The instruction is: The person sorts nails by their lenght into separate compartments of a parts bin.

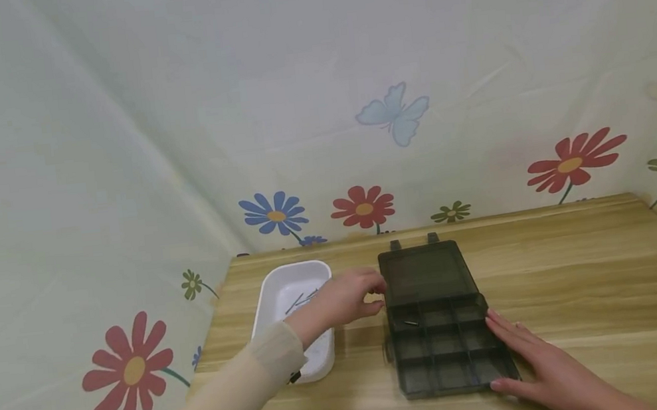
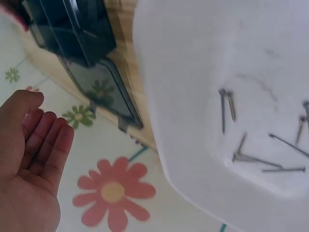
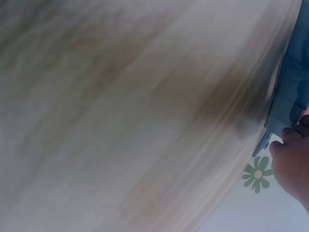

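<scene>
My left hand (image 1: 347, 296) hovers between a white tray and a dark translucent organizer box, fingertips beside the box's left edge. In the left wrist view its fingers (image 2: 48, 150) are loosely bent and nothing shows between them. The organizer box (image 1: 447, 336) lies with its lid (image 1: 428, 273) folded back, its base divided into several compartments. One small screw (image 1: 411, 322) lies in a left compartment of the row nearest the lid. My right hand (image 1: 537, 357) rests against the box's right side, fingers along the edge, thumb spread toward the near corner.
The white tray (image 1: 262, 295) stands left of the box and holds several loose screws (image 2: 258, 159). Both sit on a wood-grain table (image 1: 600, 270). A pale curtain printed with flowers hangs behind the table's far edge and along its left.
</scene>
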The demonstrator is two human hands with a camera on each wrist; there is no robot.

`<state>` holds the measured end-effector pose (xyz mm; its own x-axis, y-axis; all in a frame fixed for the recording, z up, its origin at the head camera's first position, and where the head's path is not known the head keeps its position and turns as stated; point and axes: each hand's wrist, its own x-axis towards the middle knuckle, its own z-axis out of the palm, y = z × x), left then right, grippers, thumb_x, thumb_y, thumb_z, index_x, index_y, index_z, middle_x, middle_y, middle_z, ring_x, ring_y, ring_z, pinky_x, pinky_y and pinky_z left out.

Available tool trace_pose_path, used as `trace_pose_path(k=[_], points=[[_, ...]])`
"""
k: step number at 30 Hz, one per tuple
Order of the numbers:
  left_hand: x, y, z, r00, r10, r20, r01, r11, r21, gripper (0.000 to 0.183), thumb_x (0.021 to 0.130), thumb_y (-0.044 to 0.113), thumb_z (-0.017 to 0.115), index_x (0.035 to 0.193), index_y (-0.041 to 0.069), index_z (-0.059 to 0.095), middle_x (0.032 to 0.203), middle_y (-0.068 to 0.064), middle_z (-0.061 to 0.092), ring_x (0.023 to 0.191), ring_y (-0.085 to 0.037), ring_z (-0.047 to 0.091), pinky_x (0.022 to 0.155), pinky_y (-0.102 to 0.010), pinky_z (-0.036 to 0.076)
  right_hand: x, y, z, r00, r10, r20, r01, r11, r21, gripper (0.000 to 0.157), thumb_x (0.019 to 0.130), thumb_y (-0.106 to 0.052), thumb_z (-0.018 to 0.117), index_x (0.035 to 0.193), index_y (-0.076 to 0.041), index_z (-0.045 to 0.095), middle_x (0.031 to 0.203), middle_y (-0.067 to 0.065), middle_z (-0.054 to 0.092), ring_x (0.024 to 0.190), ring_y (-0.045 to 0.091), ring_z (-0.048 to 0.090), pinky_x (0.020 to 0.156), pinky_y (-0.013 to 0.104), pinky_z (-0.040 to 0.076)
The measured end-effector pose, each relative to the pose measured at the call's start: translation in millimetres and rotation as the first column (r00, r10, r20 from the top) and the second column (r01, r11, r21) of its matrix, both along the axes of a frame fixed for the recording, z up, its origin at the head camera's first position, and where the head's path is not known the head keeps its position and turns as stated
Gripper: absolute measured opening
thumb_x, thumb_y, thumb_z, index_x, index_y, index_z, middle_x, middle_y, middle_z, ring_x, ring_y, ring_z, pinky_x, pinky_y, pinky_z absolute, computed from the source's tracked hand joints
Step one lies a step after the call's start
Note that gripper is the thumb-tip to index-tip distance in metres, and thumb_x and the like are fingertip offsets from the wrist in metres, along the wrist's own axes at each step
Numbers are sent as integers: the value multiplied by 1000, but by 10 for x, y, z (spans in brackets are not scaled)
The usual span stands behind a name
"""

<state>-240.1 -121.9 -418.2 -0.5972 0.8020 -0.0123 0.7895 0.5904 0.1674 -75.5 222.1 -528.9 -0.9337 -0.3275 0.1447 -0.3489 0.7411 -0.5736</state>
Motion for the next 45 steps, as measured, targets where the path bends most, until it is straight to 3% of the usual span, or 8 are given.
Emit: trace_pose_path(k=[9, 13, 17, 25, 32, 36, 40, 45], points=[[-139, -454, 199, 995, 87, -40, -87, 996, 7, 24, 95, 17, 82, 117, 9, 76, 110, -2, 76, 98, -18, 72, 90, -37, 61, 10, -18, -27, 1000, 3, -8, -3, 1000, 15, 99, 89, -63, 77, 165, -11, 40, 170, 13, 39, 144, 50, 48, 105, 68, 48], [-219, -631, 211, 989, 131, -66, -132, 991, -13, 22, 95, 17, 81, 116, 10, 76, 109, -1, 76, 98, -18, 72, 90, -36, 60, 11, -24, -18, 1000, 0, -17, 0, 999, 38, 100, 89, -64, 77, 165, -12, 40, 170, 11, 39, 145, 45, 49, 102, 64, 52], [-272, -773, 209, 977, 214, -20, -215, 976, -32, 21, 96, 16, 81, 115, 10, 75, 110, -4, 76, 101, -23, 72, 91, -39, 60, 7, -19, -15, 1000, -2, -17, 3, 999, 47, 100, 88, -64, 77, 165, -11, 41, 171, 10, 38, 144, 44, 49, 99, 61, 54], [-363, -1042, 134, 944, 328, 42, -326, 945, -35, 25, 94, 14, 83, 117, 7, 75, 111, -8, 75, 104, -27, 71, 94, -41, 60, 10, 6, -46, 999, -8, -46, 12, 997, 70, 100, 87, -62, 80, 164, -10, 42, 168, 12, 43, 143, 41, 52, 99, 54, 57], [-438, -1263, 25, 946, 325, 8, -324, 946, -25, 24, 93, 14, 84, 113, 6, 75, 107, -9, 75, 98, -24, 71, 90, -41, 60, 15, 5, -46, 999, -14, -47, 17, 997, 69, 101, 87, -64, 79, 165, -12, 41, 168, 11, 43, 143, 40, 52, 99, 55, 56], [-457, -1374, -58, 927, 375, 17, -374, 927, -35, 25, 92, 15, 85, 113, 5, 76, 106, -10, 75, 98, -26, 71, 89, -42, 60, 27, -3, -71, 998, -24, -56, 29, 997, 77, 103, 86, -67, 79, 165, -13, 41, 168, 9, 44, 144, 31, 51, 100, 52, 57], [-480, -1458, -153, 910, 412, 39, -410, 910, -57, 24, 92, 14, 85, 112, 4, 76, 105, -12, 75, 98, -28, 71, 89, -43, 59, 36, -4, -87, 997, -30, -75, 35, 997, 74, 103, 85, -66, 80, 165, -13, 41, 167, 8, 45, 148, 11, 42, 100, 49, 57], [-512, -1532, -270, 880, 470, 65, -465, 882, -82, 26, 93, 16, 85, 115, 5, 76, 107, -11, 75, 99, -28, 71, 90, -43, 59, 21, 4, -88, 995, -25, -94, 31, 997, 65, 104, 84, -60, 84, 165, -12, 40, 167, 9, 45, 147, 22, 46, 101, 45, 56]])
